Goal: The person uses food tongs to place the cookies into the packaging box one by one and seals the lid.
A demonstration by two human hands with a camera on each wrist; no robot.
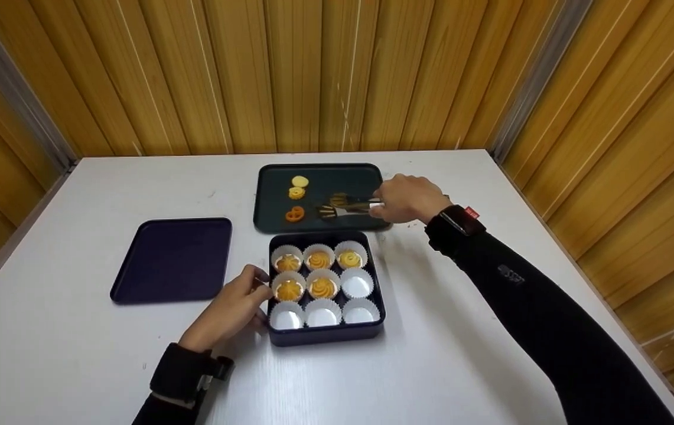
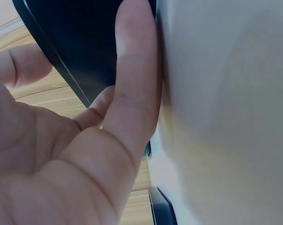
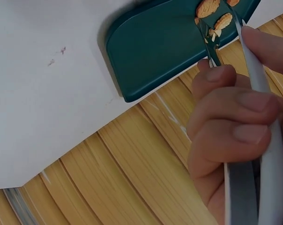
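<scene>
Above the dark green tray [image 1: 337, 171], my right hand [image 1: 410, 198] holds a pair of metal serving tongs [image 1: 360, 211]. The slotted ends are apart and point left toward a pretzel cookie [image 1: 295, 213]. A yellow swirl cookie [image 1: 296, 193] and a pale round cookie [image 1: 300, 182] lie behind the pretzel. In the right wrist view, the fingers curl round the tongs [image 3: 271, 173]. My left hand [image 1: 233, 307] rests against the left wall of a dark blue box [image 1: 325, 336], thumb along its side [image 2: 137, 79]. White paper cups [image 1: 323, 313] line the box; several hold cookies.
Left of the box lies a flat dark purple tray [image 1: 172, 260] on the white table [image 1: 431, 366]. Wood-patterned walls [image 1: 289, 77] stand behind the table and at both sides. The green tray sits directly behind the box, close to its back edge.
</scene>
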